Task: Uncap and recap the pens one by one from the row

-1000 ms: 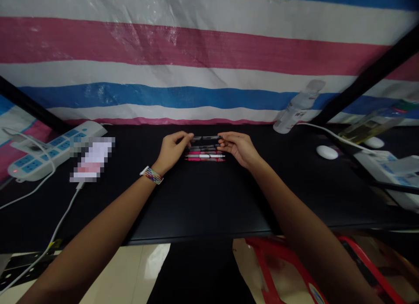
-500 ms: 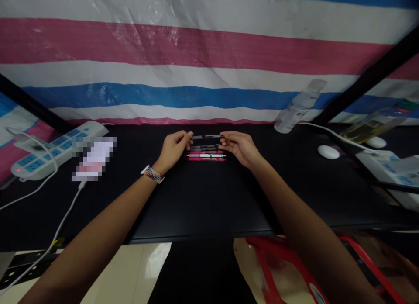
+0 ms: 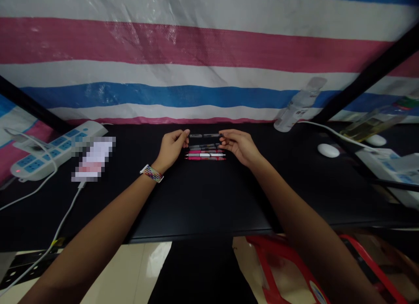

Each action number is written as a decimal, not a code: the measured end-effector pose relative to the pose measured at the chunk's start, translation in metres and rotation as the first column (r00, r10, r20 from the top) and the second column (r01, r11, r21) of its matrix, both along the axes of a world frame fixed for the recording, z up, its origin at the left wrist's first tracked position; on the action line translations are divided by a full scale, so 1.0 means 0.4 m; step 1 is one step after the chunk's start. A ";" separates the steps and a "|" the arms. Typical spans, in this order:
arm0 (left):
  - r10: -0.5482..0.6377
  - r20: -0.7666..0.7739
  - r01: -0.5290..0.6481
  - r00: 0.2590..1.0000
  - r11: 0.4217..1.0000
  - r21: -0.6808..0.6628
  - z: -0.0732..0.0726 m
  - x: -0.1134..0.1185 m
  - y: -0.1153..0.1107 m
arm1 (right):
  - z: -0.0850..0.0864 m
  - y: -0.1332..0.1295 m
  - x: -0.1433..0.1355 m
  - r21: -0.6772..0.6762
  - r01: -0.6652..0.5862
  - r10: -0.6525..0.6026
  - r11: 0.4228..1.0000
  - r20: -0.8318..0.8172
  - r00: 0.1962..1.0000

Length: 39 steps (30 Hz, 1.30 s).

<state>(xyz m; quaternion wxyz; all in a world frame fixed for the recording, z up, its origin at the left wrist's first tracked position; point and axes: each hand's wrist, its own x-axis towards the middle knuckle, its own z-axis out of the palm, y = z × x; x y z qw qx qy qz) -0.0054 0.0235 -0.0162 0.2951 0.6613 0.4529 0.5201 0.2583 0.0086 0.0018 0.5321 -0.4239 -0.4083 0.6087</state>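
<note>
A dark pen (image 3: pixel 205 136) spans the gap between my hands, slightly beyond a row of other pens. My left hand (image 3: pixel 172 149) pinches its left end between thumb and fingers. At the other end, the fingertips of my right hand (image 3: pixel 239 146) are closed on it. Nearer to me lie several pens (image 3: pixel 205 154) side by side, some with pink or red parts, one with a white barrel, and a dark one (image 3: pixel 204 146) at the far side of the row. My right fingers partly cover the dark one's right end.
On the black table (image 3: pixel 203 199), a white power strip (image 3: pixel 94 129) and a pixelated phone-like object (image 3: pixel 94 159) with a cable lie left. Right are a clear bottle (image 3: pixel 296 107), a white mouse-like object (image 3: pixel 328 150), a yellowish bottle (image 3: pixel 376 122) and another power strip (image 3: pixel 389 173). A red stool (image 3: pixel 288 256) stands below.
The pen between my hands has shifted slightly left and its clip now shows more clearly. My left hand has moved a little left; the row of pens stays put.
</note>
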 end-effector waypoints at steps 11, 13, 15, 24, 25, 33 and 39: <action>0.017 0.117 -0.017 0.993 1.000 -0.002 -0.009 -0.003 0.016 | -0.012 0.018 0.012 0.035 0.075 -0.075 0.997 -0.006 0.997; 0.006 0.180 -0.003 0.984 1.000 -0.019 -0.013 -0.003 0.021 | -0.014 0.021 0.016 0.014 0.102 -0.102 0.995 -0.015 0.995; 0.007 0.222 0.000 0.975 0.999 -0.032 -0.017 -0.005 0.024 | -0.015 0.023 0.020 -0.003 0.120 -0.120 0.993 -0.030 0.992; 0.022 0.279 -0.012 0.960 0.999 -0.038 -0.020 -0.012 0.030 | -0.013 0.027 0.028 -0.053 0.166 -0.169 0.985 -0.049 0.984; 0.023 0.282 -0.012 0.959 0.999 -0.041 -0.020 -0.012 0.031 | -0.012 0.027 0.027 -0.056 0.166 -0.169 0.985 -0.048 0.985; 0.029 0.272 -0.014 0.962 0.998 -0.059 -0.016 -0.014 0.028 | -0.006 0.024 0.025 -0.065 0.189 -0.192 0.980 -0.039 0.981; 0.026 0.273 -0.014 0.962 0.999 -0.045 -0.018 -0.015 0.029 | -0.010 0.025 0.028 -0.048 0.194 -0.196 0.980 -0.030 0.980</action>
